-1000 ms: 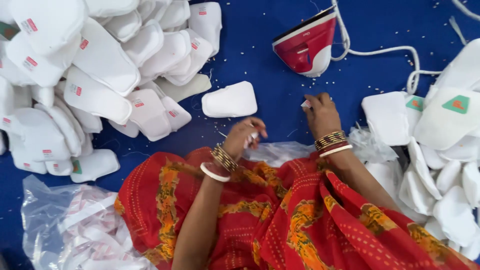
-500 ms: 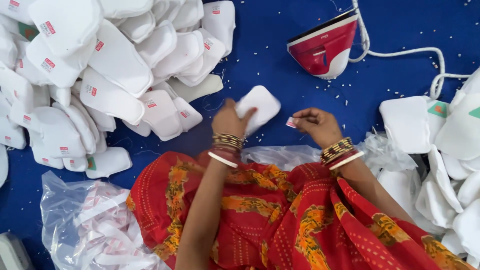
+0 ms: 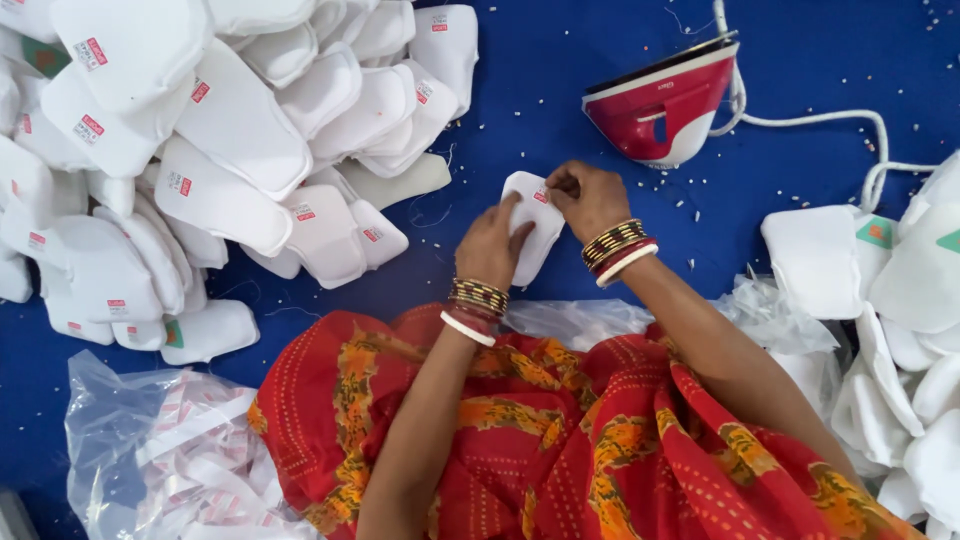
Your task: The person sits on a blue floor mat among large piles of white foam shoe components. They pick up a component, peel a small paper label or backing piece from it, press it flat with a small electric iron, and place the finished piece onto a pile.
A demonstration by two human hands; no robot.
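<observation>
A white padded fabric piece (image 3: 532,232) lies on the blue cloth floor (image 3: 560,90) in front of me. My left hand (image 3: 490,245) rests flat on its left side and holds it down. My right hand (image 3: 588,198) pinches a small red label (image 3: 541,196) against the piece's upper edge, fingers closed. Both wrists carry stacked bangles.
A big heap of white labelled pieces (image 3: 200,150) fills the left. Another white pile (image 3: 900,300) lies at the right. A red and white iron (image 3: 665,105) with a white cord (image 3: 850,130) stands beyond. A plastic bag of strips (image 3: 170,450) lies bottom left, red patterned cloth (image 3: 560,440) covers my lap.
My left hand picked the white piece off the floor and laid it in front of me. My right hand brought the small red label onto its upper edge.
</observation>
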